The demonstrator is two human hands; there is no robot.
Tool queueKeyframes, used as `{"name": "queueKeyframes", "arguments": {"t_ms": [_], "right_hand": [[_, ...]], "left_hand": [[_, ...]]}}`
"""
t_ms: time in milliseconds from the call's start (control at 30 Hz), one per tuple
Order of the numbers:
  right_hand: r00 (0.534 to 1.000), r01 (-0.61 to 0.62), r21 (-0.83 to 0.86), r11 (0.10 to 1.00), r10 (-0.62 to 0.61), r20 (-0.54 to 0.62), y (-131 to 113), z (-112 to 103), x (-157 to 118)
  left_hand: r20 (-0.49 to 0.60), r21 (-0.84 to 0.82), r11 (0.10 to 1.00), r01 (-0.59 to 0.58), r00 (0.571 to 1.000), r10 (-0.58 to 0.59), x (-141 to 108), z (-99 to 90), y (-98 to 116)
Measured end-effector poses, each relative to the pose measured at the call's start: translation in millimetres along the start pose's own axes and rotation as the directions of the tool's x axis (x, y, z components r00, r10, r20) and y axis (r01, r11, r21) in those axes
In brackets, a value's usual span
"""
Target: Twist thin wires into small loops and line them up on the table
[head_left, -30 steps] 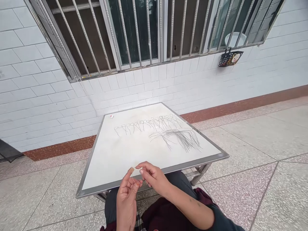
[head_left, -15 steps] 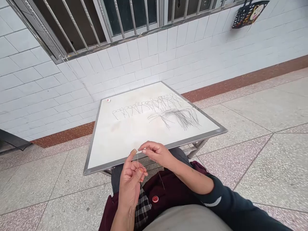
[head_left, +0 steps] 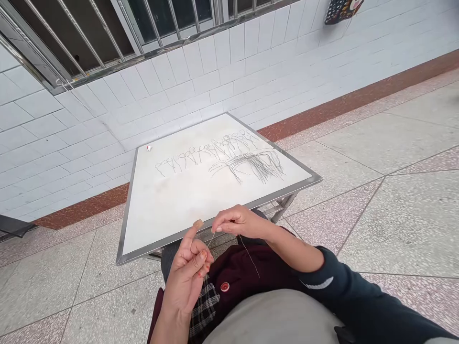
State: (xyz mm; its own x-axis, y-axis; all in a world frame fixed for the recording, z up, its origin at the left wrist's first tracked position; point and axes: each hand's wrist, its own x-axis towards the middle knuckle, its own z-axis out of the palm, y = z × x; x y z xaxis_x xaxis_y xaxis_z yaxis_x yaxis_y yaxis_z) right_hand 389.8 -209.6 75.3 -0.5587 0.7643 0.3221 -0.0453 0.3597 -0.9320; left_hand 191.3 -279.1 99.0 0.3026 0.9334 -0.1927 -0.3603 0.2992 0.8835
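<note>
A thin wire [head_left: 251, 258] runs between my hands over my lap, and one end hangs down below my right hand. My left hand [head_left: 190, 267] pinches it between thumb and fingers, with the index finger stretched up and a tan covering on its tip. Thumb and fingers of my right hand [head_left: 238, 222] are closed on the wire, just beyond the table's near edge. On the white table [head_left: 161, 205] lies a row of looped wires [head_left: 197, 154], with a loose bundle of straight wires [head_left: 258, 165] nearer to me on the right.
A small white and red object [head_left: 149, 149] sits at the table's far left corner. Behind the table stands a white tiled wall [head_left: 201, 81] with a barred window [head_left: 96, 33]. A patterned bag [head_left: 340, 10] hangs at the upper right.
My right hand has moved away from the raised left index finger, and the wire now slants between the hands. The view has shifted, so the table appears further left and slightly higher.
</note>
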Motion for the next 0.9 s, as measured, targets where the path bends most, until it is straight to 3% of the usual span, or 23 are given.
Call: {"name": "queueKeyframes", "arguments": {"t_ms": [200,333,500,567,633,733,900], "right_hand": [[0.969,0.201,-0.128,0.971,-0.178,0.17,-5.9,-13.2,-9.4],[0.964,0.205,-0.142,0.968,-0.175,0.202,-6.5,-14.6,-12.8],[0.975,0.171,-0.183,0.968,-0.139,0.173,-6.3,-12.7,-13.0],[0.985,0.151,-0.181,0.972,-0.132,0.112,-4.3,-13.6,-12.8],[0.993,0.106,-0.175,0.979,-0.114,-0.033,-1.7,-15.5,-12.9],[0.964,0.032,-0.151,0.988,-0.07,-0.257,-0.6,-15.4,-13.2],[0.969,0.023,-0.041,0.999,-0.032,-0.247,-8.8,0.6,-10.6]], "left_hand": [[0.121,0.246,0.962,0.121,0.981,-0.154,-5.6,-0.3,12.8],[0.144,0.323,0.935,0.145,0.969,-0.2,-10.4,1.0,14.7],[0.082,0.335,0.928,0.164,0.976,-0.202,-15.4,-7.7,14.8],[0.056,0.306,0.936,0.173,0.979,-0.199,-18.1,-14.2,16.8],[0.039,0.273,0.945,0.182,0.979,-0.2,-20.9,-20.1,20.1],[-0.014,0.229,0.956,0.184,0.982,-0.186,-21.9,-23.0,25.2],[0.004,0.131,0.977,0.169,0.985,-0.171,-11.7,-7.3,27.7]]}}
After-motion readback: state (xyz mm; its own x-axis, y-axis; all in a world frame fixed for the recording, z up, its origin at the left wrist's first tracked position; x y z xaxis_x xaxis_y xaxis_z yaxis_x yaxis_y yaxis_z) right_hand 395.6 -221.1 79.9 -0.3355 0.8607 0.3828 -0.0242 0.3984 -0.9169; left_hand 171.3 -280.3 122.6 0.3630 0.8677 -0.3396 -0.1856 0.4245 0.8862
